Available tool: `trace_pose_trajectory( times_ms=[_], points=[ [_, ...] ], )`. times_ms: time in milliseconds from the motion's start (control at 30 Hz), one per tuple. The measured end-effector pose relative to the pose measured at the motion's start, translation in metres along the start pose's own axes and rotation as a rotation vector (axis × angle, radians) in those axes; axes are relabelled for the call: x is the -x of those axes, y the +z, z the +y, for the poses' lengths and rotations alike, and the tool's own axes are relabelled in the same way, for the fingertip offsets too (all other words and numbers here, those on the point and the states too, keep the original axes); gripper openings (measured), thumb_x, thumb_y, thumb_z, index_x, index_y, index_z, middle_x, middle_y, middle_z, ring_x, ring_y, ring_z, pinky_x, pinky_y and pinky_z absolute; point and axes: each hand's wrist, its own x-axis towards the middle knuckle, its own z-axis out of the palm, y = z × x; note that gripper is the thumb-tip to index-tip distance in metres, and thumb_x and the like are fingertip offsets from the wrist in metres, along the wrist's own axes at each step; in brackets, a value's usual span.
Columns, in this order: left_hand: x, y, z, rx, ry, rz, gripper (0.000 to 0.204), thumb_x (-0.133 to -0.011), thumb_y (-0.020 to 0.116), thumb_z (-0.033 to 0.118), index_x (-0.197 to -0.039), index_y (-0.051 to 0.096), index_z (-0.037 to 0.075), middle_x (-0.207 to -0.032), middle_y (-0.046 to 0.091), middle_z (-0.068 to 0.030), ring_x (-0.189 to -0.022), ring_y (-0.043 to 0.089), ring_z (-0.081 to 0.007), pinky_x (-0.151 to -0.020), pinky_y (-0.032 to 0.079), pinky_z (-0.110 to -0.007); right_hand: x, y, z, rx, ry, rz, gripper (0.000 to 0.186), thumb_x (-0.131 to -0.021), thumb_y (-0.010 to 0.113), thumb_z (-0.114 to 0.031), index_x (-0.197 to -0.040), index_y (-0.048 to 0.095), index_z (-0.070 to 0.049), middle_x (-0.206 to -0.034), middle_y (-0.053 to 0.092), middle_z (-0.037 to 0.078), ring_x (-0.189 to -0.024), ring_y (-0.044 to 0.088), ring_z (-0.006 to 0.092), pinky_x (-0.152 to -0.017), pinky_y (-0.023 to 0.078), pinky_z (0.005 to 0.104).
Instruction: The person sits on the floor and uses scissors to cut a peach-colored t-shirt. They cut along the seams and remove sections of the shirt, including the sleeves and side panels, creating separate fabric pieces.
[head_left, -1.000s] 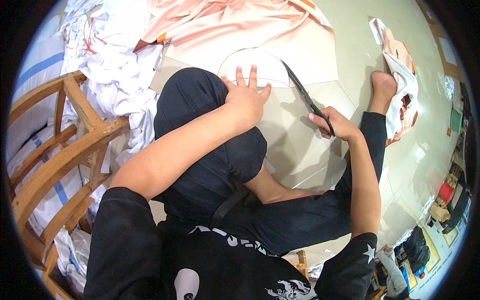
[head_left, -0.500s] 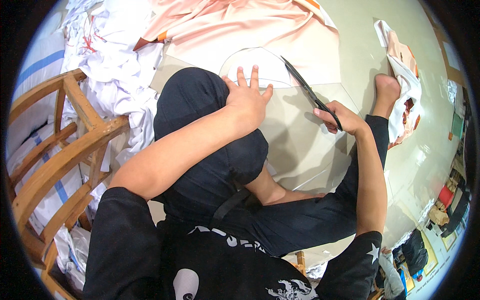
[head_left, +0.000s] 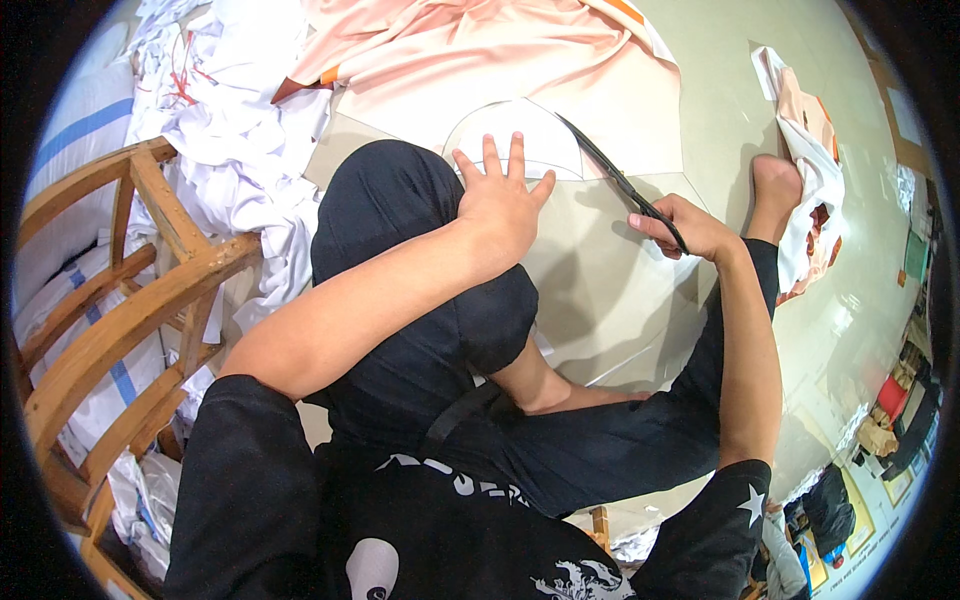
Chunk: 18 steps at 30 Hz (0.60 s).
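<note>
Peach and white fabric (head_left: 480, 50) lies spread on the floor in front of me, its upper part rumpled and its near edge flat. On that near edge is a white curved piece (head_left: 550, 135) with a dark outline. My left hand (head_left: 503, 205) lies over this piece with fingers spread, holding nothing. In my right hand (head_left: 690, 228) are long black scissors (head_left: 625, 185), gripped by the handles. Their blades point up and left over the fabric, tips near the curved piece's right side. The blades look closed or nearly so.
At left stands a wooden slatted frame (head_left: 150, 330), next to a heap of white cloth (head_left: 230, 130). By my foot at right lies a white and peach cloth strip (head_left: 805, 170) with orange parts. Assorted goods (head_left: 890, 410) line the far right.
The scissors' tips have shifted slightly left, toward the curved piece, and their blades look closer together. My left hand stays spread on the piece, barely moved.
</note>
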Motion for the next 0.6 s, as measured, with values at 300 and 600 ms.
trace_pose_trajectory(
  times_ms=[300, 600],
  points=[
    [0.0, 0.0, 0.001, -0.013, -0.001, -0.026, 0.075, -0.089, 0.063, 0.031, -0.154, 0.028, 0.019, -0.157, 0.013, -0.0325, -0.138, 0.023, -0.0589, -0.103, 0.026, -0.075, -0.001, -0.011, -0.003, 0.064, -0.026, -0.015, 0.06, -0.085, 0.069, -0.059, -0.054, 0.046, -0.013, -0.046, 0.041, -0.003, -0.041, 0.042, 0.01, -0.04, 0.032, 0.0262],
    [0.0, 0.001, 0.001, 0.003, 0.001, -0.018, 0.069, -0.09, 0.054, 0.02, -0.154, 0.03, 0.019, -0.157, 0.013, -0.0329, -0.138, 0.023, -0.0595, -0.102, 0.026, -0.075, -0.004, -0.022, -0.009, 0.075, -0.001, -0.056, 0.058, -0.088, 0.068, -0.053, -0.058, 0.041, -0.012, -0.049, 0.042, -0.003, -0.04, 0.04, 0.0085, -0.039, 0.03, 0.0256]
  ],
)
